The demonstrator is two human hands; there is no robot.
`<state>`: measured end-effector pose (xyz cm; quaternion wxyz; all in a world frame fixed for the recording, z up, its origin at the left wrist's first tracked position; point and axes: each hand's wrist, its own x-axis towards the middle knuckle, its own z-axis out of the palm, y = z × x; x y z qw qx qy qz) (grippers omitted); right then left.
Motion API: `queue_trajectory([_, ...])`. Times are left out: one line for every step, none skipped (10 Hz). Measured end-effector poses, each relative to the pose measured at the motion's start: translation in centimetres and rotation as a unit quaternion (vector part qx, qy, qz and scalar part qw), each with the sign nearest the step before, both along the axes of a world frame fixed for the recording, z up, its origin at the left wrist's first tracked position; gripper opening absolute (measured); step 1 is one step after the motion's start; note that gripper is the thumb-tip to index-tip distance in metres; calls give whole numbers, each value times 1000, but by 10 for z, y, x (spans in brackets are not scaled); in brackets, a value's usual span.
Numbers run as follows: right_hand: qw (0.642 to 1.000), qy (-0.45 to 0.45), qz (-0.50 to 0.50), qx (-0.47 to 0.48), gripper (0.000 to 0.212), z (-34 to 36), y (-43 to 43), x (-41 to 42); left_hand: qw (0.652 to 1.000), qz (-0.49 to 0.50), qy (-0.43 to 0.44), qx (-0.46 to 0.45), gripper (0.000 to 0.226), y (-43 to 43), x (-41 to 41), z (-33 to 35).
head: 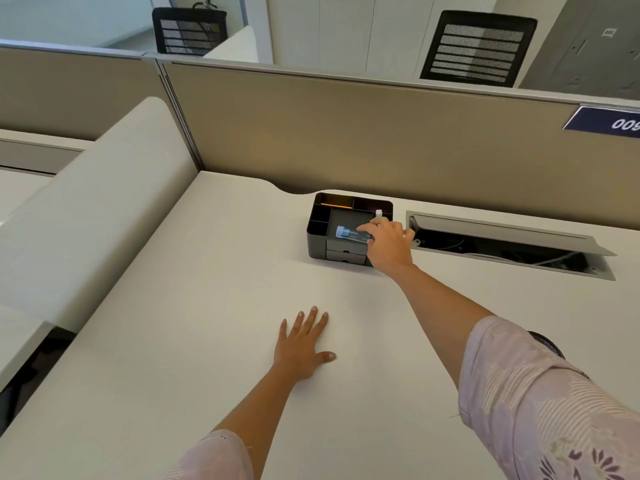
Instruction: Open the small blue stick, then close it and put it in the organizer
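The small blue stick (349, 233) lies on its side in the middle tray of the black organizer (317, 233), cap end pointing left. My right hand (389, 244) reaches over the organizer's right side, and its fingertips touch the stick's right end. My left hand (303, 344) rests flat on the desk, palm down, fingers spread, holding nothing. A small white-capped item (378, 213) stands in the organizer just behind my right fingers.
The organizer stands at the back of the white desk (207, 323), near a beige partition (346, 140). An open cable hatch (509, 249) lies to its right. An orange pencil (335, 204) sits in the rear compartment. A white divider (86, 216) rises on the left.
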<state>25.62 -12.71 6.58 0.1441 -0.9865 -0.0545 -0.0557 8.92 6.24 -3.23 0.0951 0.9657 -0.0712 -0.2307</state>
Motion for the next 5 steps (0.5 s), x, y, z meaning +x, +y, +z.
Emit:
queue_trajectory([1000,-1,-2,9,39,7,-2,-4,1000,0,1,4,82,-1,-1,3])
queue_trajectory([1000,-7,-2,27,38,16,-5,-10,1000,0,0,12,82,-2,-1,6])
queue_trajectory([998,-18,12,59,37,35,-12,-19,999,-8,-1,34,82,-4,-1,11])
queue_trajectory([995,-34,28,86,35,60,-24,-29,999,-9,0,40,81,-5,-2,16])
queue_trajectory([991,-66,44,108,34,102,-37,-40,999,-11,-28,33,79,-9,2,30])
